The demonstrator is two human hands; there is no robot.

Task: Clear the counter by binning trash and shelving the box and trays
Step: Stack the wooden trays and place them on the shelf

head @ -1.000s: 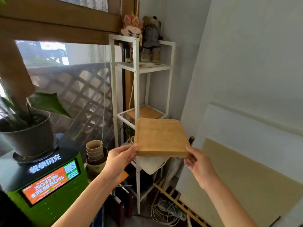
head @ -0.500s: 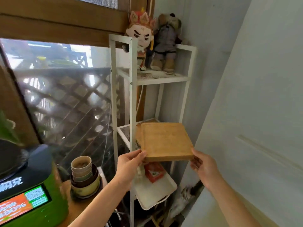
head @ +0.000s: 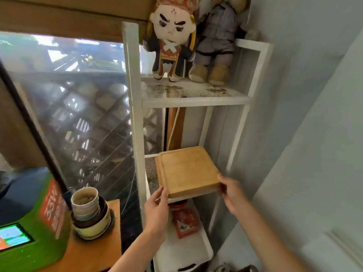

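Wooden tray now lies on the shelf, hiding another beneath.

A: So what did we have on for that shelf clip?

B: Nothing much lol. Our left hand and right hand were both bare, no gloves, no rings or watch we could spot. Both forearms were bare too, no sleeves in frame.
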